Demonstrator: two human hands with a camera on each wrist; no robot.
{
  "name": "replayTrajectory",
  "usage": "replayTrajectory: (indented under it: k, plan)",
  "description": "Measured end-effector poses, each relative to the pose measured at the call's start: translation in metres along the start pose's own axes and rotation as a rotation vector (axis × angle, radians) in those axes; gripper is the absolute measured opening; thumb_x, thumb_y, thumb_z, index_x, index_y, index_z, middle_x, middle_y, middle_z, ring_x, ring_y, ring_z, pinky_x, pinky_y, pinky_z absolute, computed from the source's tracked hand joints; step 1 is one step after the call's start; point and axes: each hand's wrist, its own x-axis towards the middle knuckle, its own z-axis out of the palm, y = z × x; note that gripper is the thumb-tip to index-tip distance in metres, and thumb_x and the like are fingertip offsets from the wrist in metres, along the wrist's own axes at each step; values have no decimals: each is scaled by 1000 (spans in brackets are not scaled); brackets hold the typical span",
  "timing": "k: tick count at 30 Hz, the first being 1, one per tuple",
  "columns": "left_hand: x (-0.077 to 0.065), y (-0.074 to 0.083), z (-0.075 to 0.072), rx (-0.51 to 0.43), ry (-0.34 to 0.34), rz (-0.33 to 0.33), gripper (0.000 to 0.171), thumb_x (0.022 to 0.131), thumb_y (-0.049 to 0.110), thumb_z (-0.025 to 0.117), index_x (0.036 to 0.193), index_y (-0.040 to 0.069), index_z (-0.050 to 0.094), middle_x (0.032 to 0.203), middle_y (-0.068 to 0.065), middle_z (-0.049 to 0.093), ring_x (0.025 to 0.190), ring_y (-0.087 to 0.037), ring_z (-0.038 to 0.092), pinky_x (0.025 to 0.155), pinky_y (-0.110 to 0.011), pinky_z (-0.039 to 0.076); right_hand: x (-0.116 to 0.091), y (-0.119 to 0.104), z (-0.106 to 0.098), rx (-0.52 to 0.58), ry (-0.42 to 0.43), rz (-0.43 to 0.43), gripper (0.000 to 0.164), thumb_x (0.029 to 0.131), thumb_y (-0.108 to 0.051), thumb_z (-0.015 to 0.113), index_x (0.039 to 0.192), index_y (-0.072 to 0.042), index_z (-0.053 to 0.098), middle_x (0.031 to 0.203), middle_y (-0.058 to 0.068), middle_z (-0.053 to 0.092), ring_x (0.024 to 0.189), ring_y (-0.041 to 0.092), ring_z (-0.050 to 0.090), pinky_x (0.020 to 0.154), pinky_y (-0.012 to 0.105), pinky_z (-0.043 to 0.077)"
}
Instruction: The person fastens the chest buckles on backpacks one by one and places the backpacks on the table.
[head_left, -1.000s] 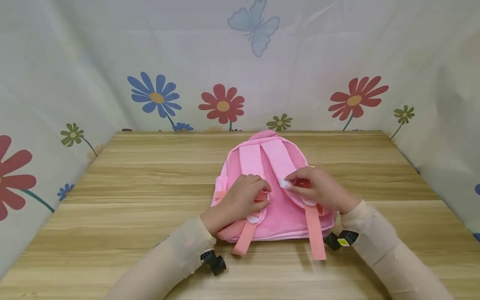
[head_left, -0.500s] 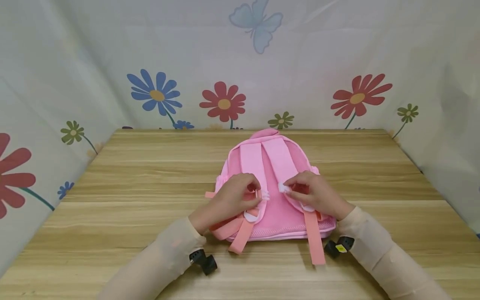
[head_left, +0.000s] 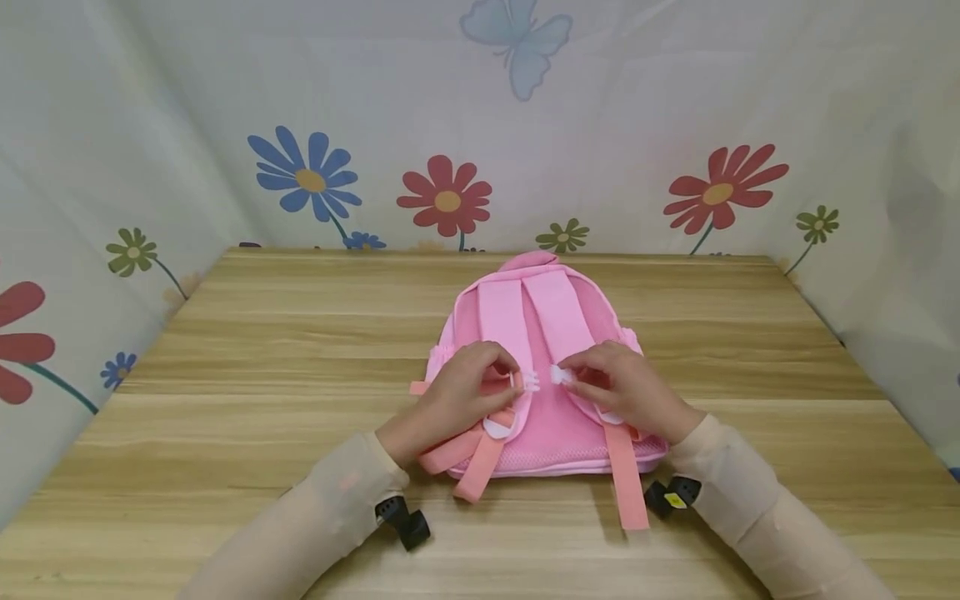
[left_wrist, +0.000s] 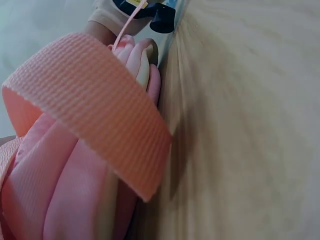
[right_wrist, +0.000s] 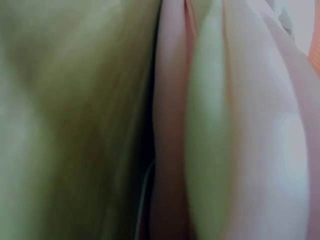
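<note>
A pink backpack [head_left: 551, 437] lies on the table, its back panel and two shoulder straps facing up. My left hand [head_left: 461, 392] pinches a white pronged buckle half [head_left: 531, 382] threaded on coral webbing. Opposite it, the white buckle's other half [head_left: 559, 375] is pinched between the thumb and fingers of my right hand [head_left: 633, 387]. The two halves face each other with a small gap between them, over the middle of the panel. In the left wrist view, a coral strap [left_wrist: 95, 110] loops close to the camera. Neither wrist view shows the buckle.
Loose coral strap ends, left [head_left: 480, 471] and right [head_left: 627, 483], hang past the backpack's lower edge. Underneath is a wood-grain table [head_left: 300, 333], enclosed by a flower-printed curtain [head_left: 600, 150]. The backpack's side [right_wrist: 265, 125] fills much of the right wrist view.
My left hand has shifted slightly left, and the pronged buckle half now shows past its fingertips. My right hand has moved a little left with its half, narrowing the gap since half a second ago.
</note>
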Motion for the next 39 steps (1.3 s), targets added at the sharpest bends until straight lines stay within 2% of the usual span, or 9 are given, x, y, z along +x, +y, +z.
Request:
replayTrajectory:
  k: [6,11,24,33,39]
  plan:
    - [-1,-2,3,3,52,33,19,85,15,72,99,8,62,96,-5,65,93,-17,60,85,-30,50,1,-5,3,-31,16,-47,23,81,-13,76,104,-11,72,85,-3,68,78,9,54,72,27,49]
    - [-1,-2,5,-5,67,40,20,84,13,73,100,8,62,96,-4,65,93,-17,60,85,-30,51,1,-7,6,-41,39,-73,23,81,-14,76,104,-11,72,84,-4,67,77,8,53,70,25,48]
    - [-3,-3,8,-10,61,24,21,84,12,73,100,7,62,96,-5,65,93,-17,60,85,-29,51,1,-9,11,-46,59,-95,24,80,-12,77,104,-11,72,80,-4,65,74,8,49,66,23,45]
    - [-5,-2,9,-64,35,-37,20,84,13,73,101,7,62,98,-6,65,94,-18,60,86,-31,51,1,-10,15,-43,70,-125,25,80,-8,76,105,-9,72,86,-2,69,78,11,52,70,26,46]
    - [-4,-2,9,-66,34,-26,20,84,14,73,100,7,63,97,-6,66,93,-17,60,85,-30,51,0,-11,15,-49,67,-118,27,79,-8,77,106,-9,72,88,-2,69,79,11,53,71,27,47]
